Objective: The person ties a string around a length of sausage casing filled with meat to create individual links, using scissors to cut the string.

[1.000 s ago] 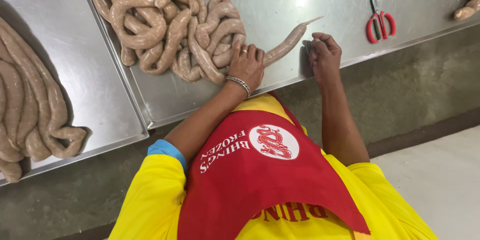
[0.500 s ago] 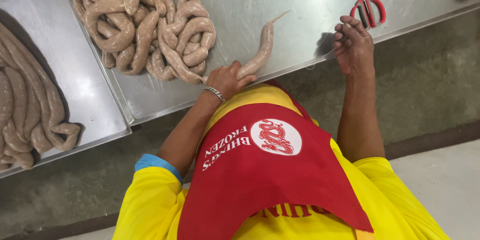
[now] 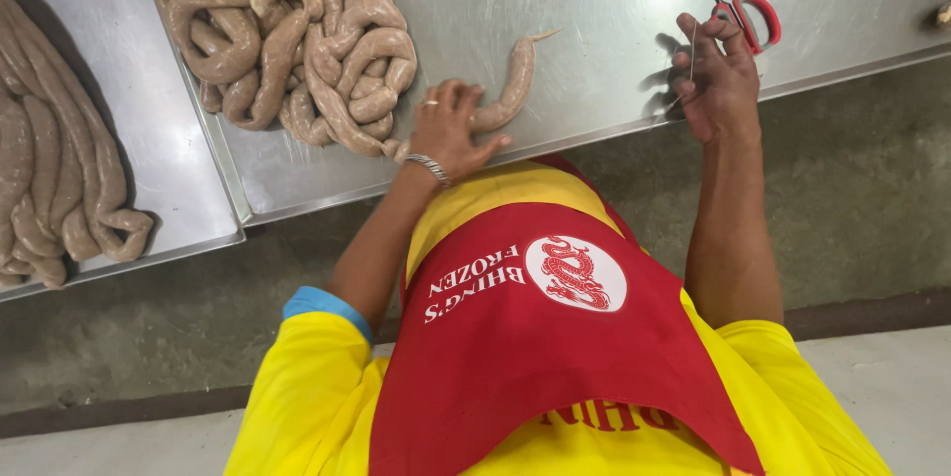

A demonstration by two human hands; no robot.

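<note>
My left hand point(image 3: 448, 129), with a bracelet on the wrist, lies over the near end of a raw sausage link point(image 3: 512, 80) and presses it to the steel table point(image 3: 594, 0). The link curves away from a coiled pile of sausage point(image 3: 297, 50) on the left. My right hand point(image 3: 715, 75) is raised over the table's front edge, with its fingers pinched on a thin pale string point(image 3: 687, 65). Red-handled scissors point(image 3: 741, 2) lie just beyond that hand.
A second steel tray point(image 3: 168, 169) on the left holds more long sausage coils point(image 3: 50, 179). Another bit of sausage point(image 3: 943, 13) shows at the right edge. My yellow shirt and red apron point(image 3: 555, 337) fill the lower frame above a concrete floor.
My right hand left the sausage's tip and moved right toward the scissors, now holding a string. My left hand stayed on the link, which now lies curved.
</note>
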